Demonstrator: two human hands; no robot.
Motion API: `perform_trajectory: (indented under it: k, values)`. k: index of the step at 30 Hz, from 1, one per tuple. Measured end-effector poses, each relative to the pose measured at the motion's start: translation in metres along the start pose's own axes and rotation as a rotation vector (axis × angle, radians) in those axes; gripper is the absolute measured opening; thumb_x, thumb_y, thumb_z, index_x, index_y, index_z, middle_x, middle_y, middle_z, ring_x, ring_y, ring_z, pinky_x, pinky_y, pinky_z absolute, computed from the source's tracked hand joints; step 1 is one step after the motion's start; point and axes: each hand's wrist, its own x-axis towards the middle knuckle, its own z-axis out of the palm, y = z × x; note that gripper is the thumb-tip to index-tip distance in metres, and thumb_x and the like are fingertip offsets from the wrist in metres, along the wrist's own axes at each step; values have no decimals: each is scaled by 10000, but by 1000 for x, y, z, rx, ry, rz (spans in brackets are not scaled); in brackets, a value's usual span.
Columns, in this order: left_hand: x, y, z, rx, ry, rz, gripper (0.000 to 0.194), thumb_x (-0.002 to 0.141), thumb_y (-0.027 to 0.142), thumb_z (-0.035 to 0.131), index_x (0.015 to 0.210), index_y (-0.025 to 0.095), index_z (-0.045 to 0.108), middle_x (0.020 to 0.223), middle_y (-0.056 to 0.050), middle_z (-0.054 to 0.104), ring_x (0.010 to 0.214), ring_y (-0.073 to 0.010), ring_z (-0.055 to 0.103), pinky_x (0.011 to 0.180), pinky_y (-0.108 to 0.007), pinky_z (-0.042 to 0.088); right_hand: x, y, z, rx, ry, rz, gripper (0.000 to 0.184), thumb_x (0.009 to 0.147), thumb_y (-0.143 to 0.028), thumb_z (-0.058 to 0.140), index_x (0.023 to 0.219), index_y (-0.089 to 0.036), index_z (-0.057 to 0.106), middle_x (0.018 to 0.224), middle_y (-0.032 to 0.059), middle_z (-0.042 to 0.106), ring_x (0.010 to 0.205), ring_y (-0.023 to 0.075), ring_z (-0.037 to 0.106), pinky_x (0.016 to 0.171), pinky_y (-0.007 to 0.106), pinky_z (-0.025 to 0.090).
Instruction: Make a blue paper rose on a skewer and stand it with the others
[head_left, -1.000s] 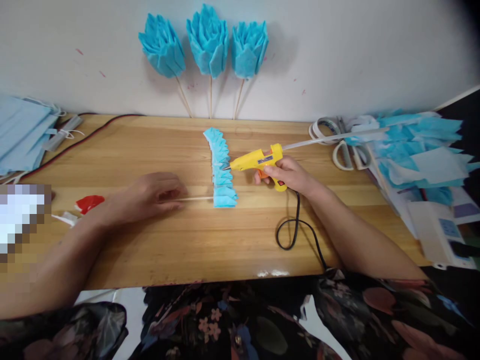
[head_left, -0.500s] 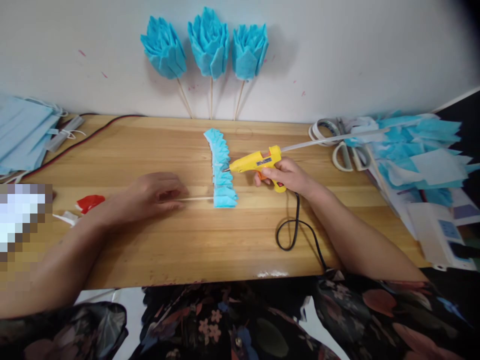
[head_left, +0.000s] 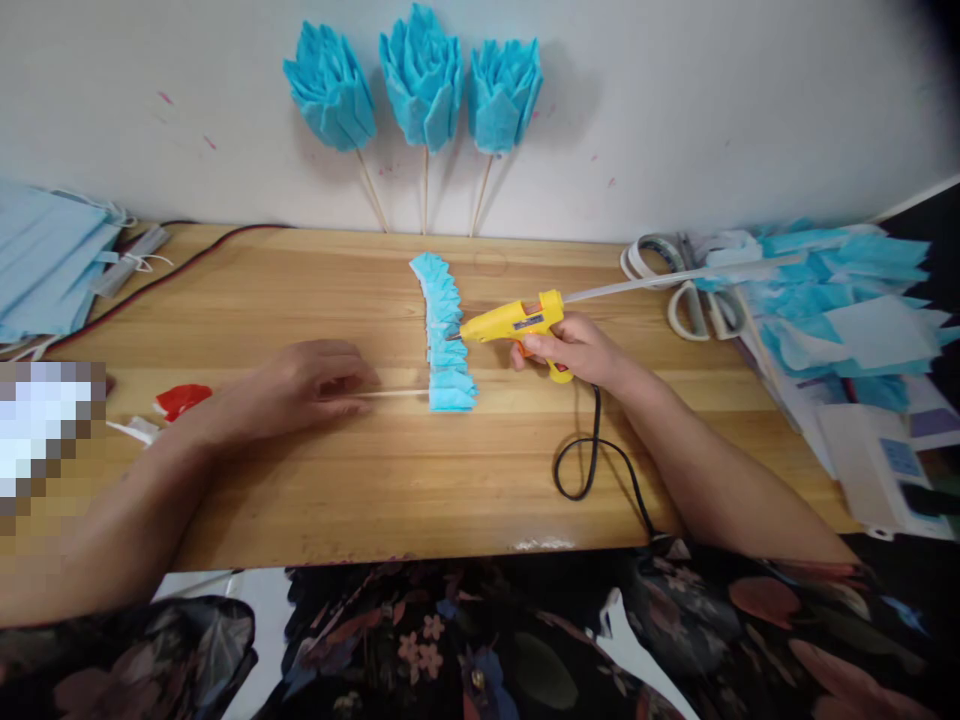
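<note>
My right hand (head_left: 574, 350) is closed around the handle of a yellow glue gun (head_left: 506, 322), a long clear glue stick (head_left: 645, 283) jutting from its back. The gun's metal nozzle points left, at the pleated blue fabric strip (head_left: 442, 310) lying on the table; whether it touches the strip I cannot tell. At the strip's near end lies a thin wooden stick (head_left: 397, 393). My left hand (head_left: 315, 385) pinches the other end of this stick, its fingers resting low over the tabletop.
Three blue fabric flowers (head_left: 422, 85) on sticks lean against the wall. Face masks (head_left: 45, 255) lie at the left, near a red scrap (head_left: 184, 401). Scissors (head_left: 694, 308), a tape roll (head_left: 651, 258) and blue fabric pieces (head_left: 862, 320) are at the right. The gun's black cord (head_left: 596, 440) loops on the table (head_left: 420, 490).
The view has shifted very slightly. Both hands, the glue gun and the blue strip keep almost the same places relative to each other.
</note>
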Motion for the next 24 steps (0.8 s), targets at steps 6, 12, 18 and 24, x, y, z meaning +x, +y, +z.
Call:
perform_trajectory:
  k: [6, 12, 18, 24]
  values:
    - [-1, -4, 2, 13, 2, 22, 287, 1006, 454, 581, 1039, 186, 679, 915, -48, 649, 796, -185, 588, 720, -306, 434, 0, -2, 1, -9, -3, -14, 540, 968, -652, 572, 799, -167, 740, 682, 0, 613, 569, 94, 443, 533, 258, 336]
    - [-1, -6, 2, 18, -1, 48, 290, 1015, 456, 572, 1044, 186, 675, 955, -63, 662, 820, -194, 601, 716, -314, 436, 1, -2, 1, 2, -8, -39, 515, 979, -626, 571, 801, -171, 733, 695, -4, 619, 563, 92, 429, 536, 258, 335]
    - [-1, -4, 1, -3, 7, 35, 283, 1001, 447, 588, 1035, 185, 690, 937, -63, 673, 812, -199, 600, 722, -319, 432, 2, -6, 3, -9, 0, -41, 525, 977, -631, 572, 782, -168, 724, 687, -8, 596, 566, 90, 413, 538, 264, 323]
    - [-1, -3, 1, -5, 5, 56, 275, 1011, 424, 591, 1043, 169, 690, 935, -55, 660, 806, -178, 583, 713, -300, 428, 1, -8, 4, -27, 3, -18, 570, 968, -671, 557, 775, -158, 717, 650, -18, 556, 544, 83, 409, 515, 257, 306]
